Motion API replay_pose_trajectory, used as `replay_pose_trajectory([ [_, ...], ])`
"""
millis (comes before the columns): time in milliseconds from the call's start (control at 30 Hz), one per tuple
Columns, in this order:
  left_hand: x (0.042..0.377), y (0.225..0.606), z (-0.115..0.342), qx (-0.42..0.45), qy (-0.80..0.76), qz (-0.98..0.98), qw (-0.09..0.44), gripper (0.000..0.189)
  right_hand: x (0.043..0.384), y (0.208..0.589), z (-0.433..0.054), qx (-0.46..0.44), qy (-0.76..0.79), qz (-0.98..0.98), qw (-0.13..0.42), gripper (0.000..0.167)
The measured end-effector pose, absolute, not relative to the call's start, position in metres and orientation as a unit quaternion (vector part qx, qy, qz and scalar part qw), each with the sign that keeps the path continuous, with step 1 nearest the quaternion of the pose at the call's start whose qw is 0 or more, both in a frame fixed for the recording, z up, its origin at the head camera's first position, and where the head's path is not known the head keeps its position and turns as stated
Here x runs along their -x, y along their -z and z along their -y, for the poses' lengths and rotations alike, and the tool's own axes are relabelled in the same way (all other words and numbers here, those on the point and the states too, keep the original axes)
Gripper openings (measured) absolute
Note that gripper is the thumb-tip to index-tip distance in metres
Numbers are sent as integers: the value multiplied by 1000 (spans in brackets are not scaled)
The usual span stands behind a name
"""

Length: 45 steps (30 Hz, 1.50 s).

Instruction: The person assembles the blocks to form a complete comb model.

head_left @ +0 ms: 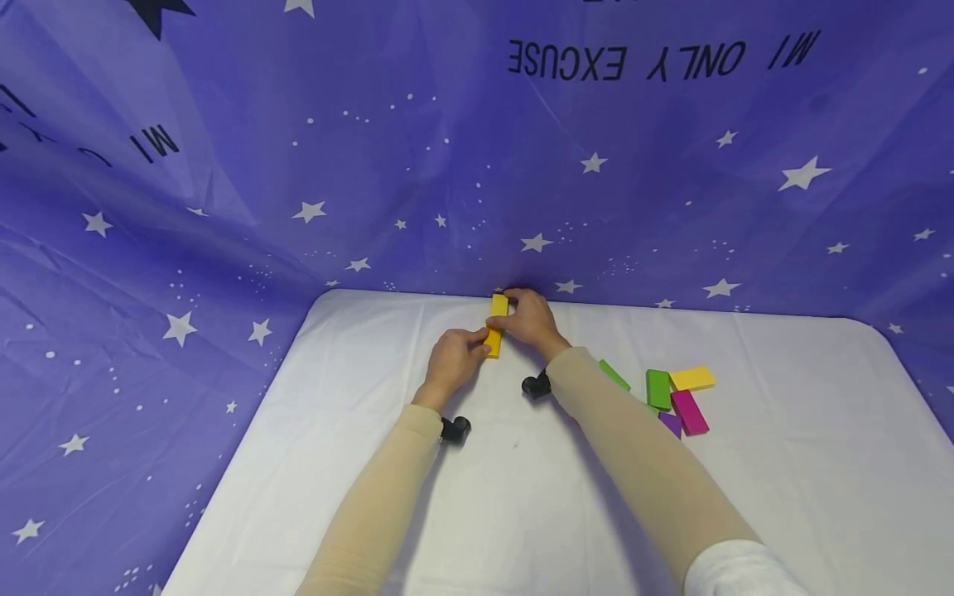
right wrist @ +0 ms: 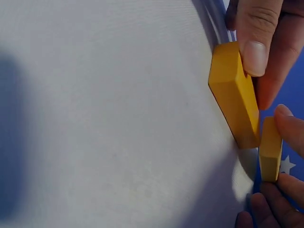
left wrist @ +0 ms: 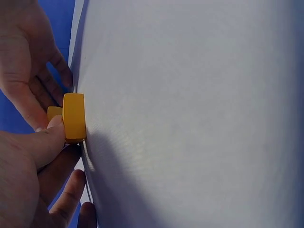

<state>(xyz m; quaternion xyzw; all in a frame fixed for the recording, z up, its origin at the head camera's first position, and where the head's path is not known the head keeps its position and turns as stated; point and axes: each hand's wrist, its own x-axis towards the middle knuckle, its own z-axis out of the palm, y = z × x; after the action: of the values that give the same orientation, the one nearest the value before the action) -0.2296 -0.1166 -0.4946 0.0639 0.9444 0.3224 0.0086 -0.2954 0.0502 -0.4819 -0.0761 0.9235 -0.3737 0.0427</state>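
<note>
The left hand (head_left: pixel 450 361) pinches a yellow block (head_left: pixel 494 343) near the far edge of the tabletop (head_left: pixel 507 497); just beyond, the right hand (head_left: pixel 532 319) pinches a second yellow block (head_left: pixel 500 305). Rightward lie loose green, purple, magenta and yellow blocks (head_left: pixel 690 412).

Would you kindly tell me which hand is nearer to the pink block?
Right. The right hand is left of the pink block and farther back on the table; the left hand is also left of it, but farther away.

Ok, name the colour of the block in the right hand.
That block is yellow, clearest in the right wrist view.
</note>
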Motion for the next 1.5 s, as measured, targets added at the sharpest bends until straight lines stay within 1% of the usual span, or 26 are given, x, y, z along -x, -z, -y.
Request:
replay_pose_trajectory([
  [300,229,497,114,-55,-324,-944,12,38,298,490,-49,61,353,-932,54,71],
  [467,230,497,114,-58,-322,-945,10,38,299,491,-49,75,345,-934,62,70],
  [700,230,497,116,-55,-321,-945,10,37,299,494,-51,95,334,-935,72,57],
  [800,229,497,116,-53,-324,-945,14,37,300,494,-53,99,336,-934,71,54],
  [1500,229,499,114,-44,-322,-946,-2,36,298,499,-54,96,340,-934,60,55],
])
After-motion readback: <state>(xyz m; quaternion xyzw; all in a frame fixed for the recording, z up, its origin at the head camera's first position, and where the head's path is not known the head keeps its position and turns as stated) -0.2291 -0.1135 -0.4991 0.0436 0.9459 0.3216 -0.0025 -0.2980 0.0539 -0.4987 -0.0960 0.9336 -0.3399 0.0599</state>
